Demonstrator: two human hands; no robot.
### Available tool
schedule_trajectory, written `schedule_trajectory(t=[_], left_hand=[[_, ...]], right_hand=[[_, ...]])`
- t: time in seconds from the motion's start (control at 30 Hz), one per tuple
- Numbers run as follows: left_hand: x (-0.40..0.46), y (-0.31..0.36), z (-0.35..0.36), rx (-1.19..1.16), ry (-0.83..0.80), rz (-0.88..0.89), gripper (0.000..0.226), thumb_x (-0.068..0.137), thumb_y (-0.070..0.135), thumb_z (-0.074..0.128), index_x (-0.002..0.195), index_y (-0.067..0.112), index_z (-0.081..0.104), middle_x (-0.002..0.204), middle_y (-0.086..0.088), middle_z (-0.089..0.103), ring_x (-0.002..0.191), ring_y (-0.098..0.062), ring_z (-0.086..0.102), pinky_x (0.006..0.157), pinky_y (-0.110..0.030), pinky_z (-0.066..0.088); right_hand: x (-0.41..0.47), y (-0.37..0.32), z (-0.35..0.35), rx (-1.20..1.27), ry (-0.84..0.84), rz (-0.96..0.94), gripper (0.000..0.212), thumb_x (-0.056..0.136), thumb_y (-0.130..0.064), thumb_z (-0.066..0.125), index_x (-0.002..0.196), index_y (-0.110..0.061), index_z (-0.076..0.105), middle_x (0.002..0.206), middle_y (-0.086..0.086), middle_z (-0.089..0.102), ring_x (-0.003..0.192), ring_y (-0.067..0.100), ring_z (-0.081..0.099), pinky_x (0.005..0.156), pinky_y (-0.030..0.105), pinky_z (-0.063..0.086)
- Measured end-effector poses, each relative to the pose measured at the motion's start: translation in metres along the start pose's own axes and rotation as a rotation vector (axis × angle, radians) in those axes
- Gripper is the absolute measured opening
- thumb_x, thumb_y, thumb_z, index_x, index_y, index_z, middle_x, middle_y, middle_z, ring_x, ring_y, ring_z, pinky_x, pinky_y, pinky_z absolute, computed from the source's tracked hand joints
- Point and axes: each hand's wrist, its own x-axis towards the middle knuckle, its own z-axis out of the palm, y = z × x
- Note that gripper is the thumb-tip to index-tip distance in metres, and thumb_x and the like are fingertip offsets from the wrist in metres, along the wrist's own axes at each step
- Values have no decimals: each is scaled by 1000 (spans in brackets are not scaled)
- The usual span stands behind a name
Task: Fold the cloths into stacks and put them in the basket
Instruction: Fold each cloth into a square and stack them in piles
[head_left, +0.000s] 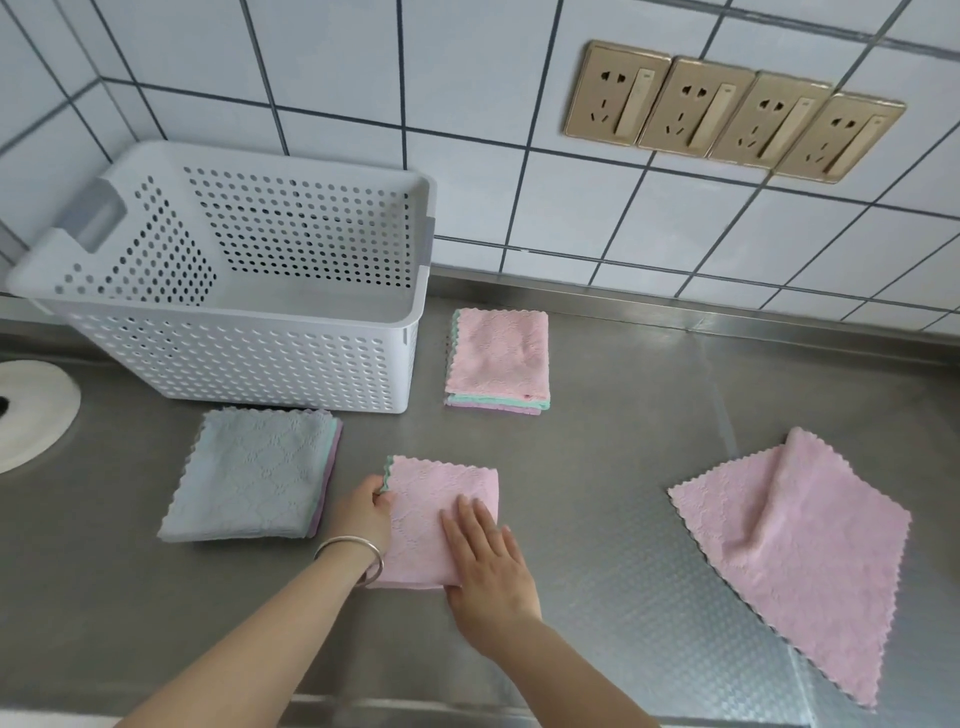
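head view: steel counter (597, 467) meets tiled wall (467, 78).

Two bare forearms enter from the lower edge of the head view, with no sleeves showing on either. The left hand (363, 514) has a thin, plain silver-coloured bangle (353, 558) at the wrist; the ring is smooth, round in section and sits loosely, its lower part hanging clear of the wrist. The right hand (488, 566) and its wrist carry no jewellery. Fingernails on the right hand are short and unpainted.
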Motion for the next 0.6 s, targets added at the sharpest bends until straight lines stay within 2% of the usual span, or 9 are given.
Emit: schedule_trajectory(t=[0.1,0.17,0.23,0.3,0.4,0.53,0.6], left_hand=[[2,-4,2,-26,-6,-31,27,92,16,49,117,8,59,111,-16,67,103,-33,59,83,-30,43],[3,-6,3,-34,-3,-35,26,92,15,50,115,8,60,110,-16,67,102,-33,60,84,-31,44],[5,-8,5,-22,9,-49,24,91,15,52,112,6,60,109,-18,67,102,-34,59,83,-31,44],[7,-9,6,12,22,-57,23,91,17,52,110,6,59,109,-20,66,103,-36,59,83,-34,44],[9,-9,9,126,20,-38,22,93,18,46,108,4,54,109,-25,64,103,-40,58,81,-37,45],[10,-5,12,245,24,9,10,93,18,40,94,8,42,106,-26,63,99,-41,59,77,-39,46],[8,-4,13,328,50,14,13,92,21,39,92,9,40,106,-22,65,98,-38,61,73,-38,46]], right_hand=[[1,1,3,-1,-5,-8,75,65,-40,37,137,-22,39,138,-2,48,127,17,36,85,40,55],[1,1,3,9,-24,-15,89,66,-46,39,149,-22,15,140,-2,46,128,17,35,88,41,54],[0,1,3,-1,-6,-10,97,66,-55,42,148,-20,2,140,-1,50,130,17,34,91,43,49],[-2,-1,2,-23,-5,-5,99,64,-64,44,148,-25,9,141,1,49,132,19,32,92,48,46],[-3,-2,4,-49,-70,-13,85,61,-70,43,138,-34,39,144,5,45,134,24,31,92,55,43],[-1,-1,13,-70,-138,-21,80,63,-70,41,132,-31,47,144,9,44,134,28,31,96,59,38],[2,-5,9,-24,-139,-20,79,63,-69,39,131,-31,50,144,10,44,135,27,30,98,57,39]])
